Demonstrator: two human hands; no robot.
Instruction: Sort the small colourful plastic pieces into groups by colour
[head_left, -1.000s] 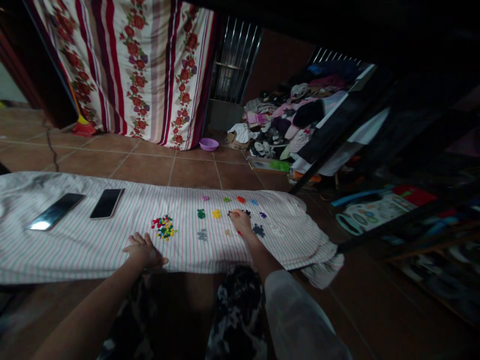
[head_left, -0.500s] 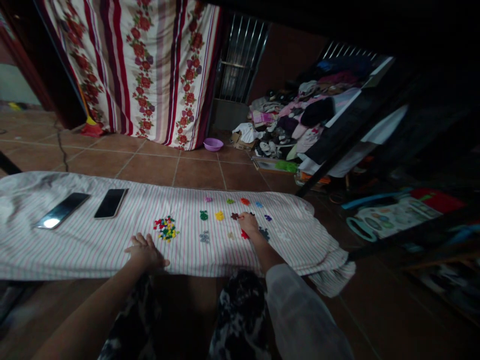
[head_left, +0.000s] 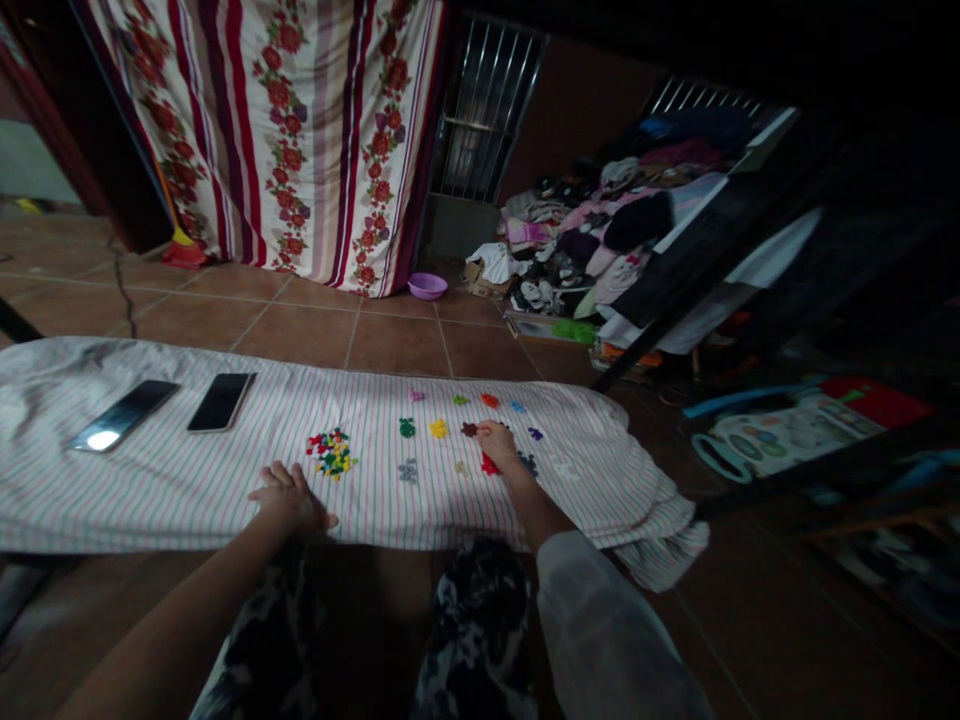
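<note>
My left hand [head_left: 289, 500] lies flat with fingers spread on the striped cloth [head_left: 165, 500], near a mixed pile of small colored pieces [head_left: 332, 454]. My right hand [head_left: 496, 444] is closed at the brown pieces [head_left: 469, 430], its fingertips touching them; whatever it pinches is too small to make out. Around it sit small heaps: green [head_left: 406, 428], yellow [head_left: 438, 429], grey [head_left: 408, 470], red [head_left: 488, 465], orange [head_left: 490, 401], blue [head_left: 517, 406], purple [head_left: 535, 434] and white [head_left: 564, 468]. Part of the red heap is hidden by my right hand.
Two phones [head_left: 124, 415] [head_left: 221, 402] lie at the left of the cloth. Beyond it on the tiled floor are a purple basin [head_left: 427, 287], a heap of clothes [head_left: 577, 240] and a red dustpan [head_left: 184, 255]. A floral curtain [head_left: 322, 140] hangs behind.
My right hand has shifted slightly, with its fingers drawn more together by the brown pieces. My left hand stays in place.
</note>
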